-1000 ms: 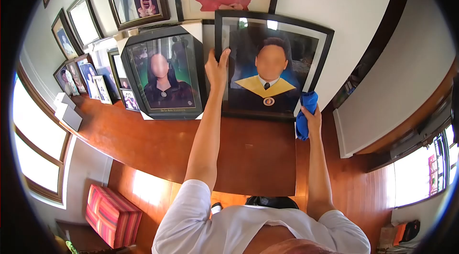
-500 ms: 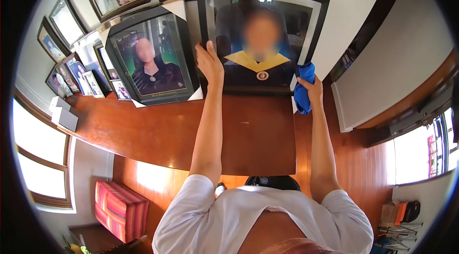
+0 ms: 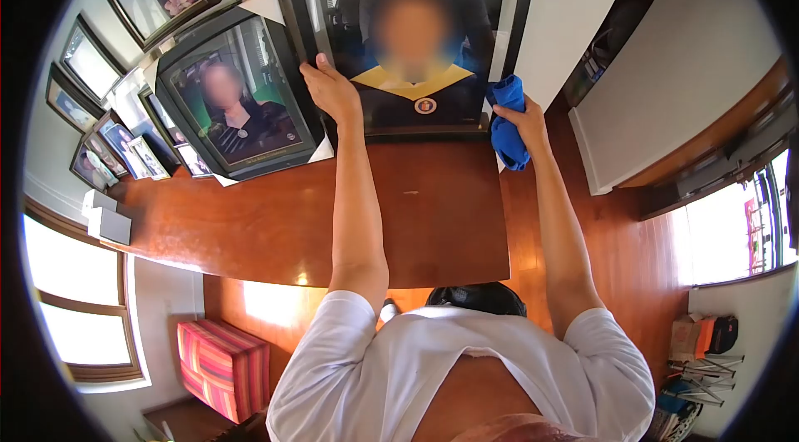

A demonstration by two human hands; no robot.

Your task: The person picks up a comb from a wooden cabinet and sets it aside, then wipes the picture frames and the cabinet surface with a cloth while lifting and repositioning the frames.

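Note:
A large black picture frame point(image 3: 408, 127) stands upright at the back of a brown wooden table, holding a graduation portrait with a yellow collar and a round medallion. My left hand point(image 3: 334, 94) grips its left edge, thumb toward the front; the other fingers are partly hidden. At the lower right side of the frame, my right hand point(image 3: 524, 121) is closed around a bunched blue cloth point(image 3: 509, 146). Whether the cloth touches the frame I cannot tell. Just left of my left hand leans another dark-framed portrait point(image 3: 237, 121) with white corner protectors.
The glossy wooden table point(image 3: 399, 225) ends at a right edge near my right forearm. Several small photo frames point(image 3: 125, 146) and a white box point(image 3: 109, 225) sit at the far left. A striped red ottoman point(image 3: 223, 367) rests on the floor, lower left.
The view has shifted, so the frames and table appear higher and farther left. Both hands keep about the same places on the frame and cloth.

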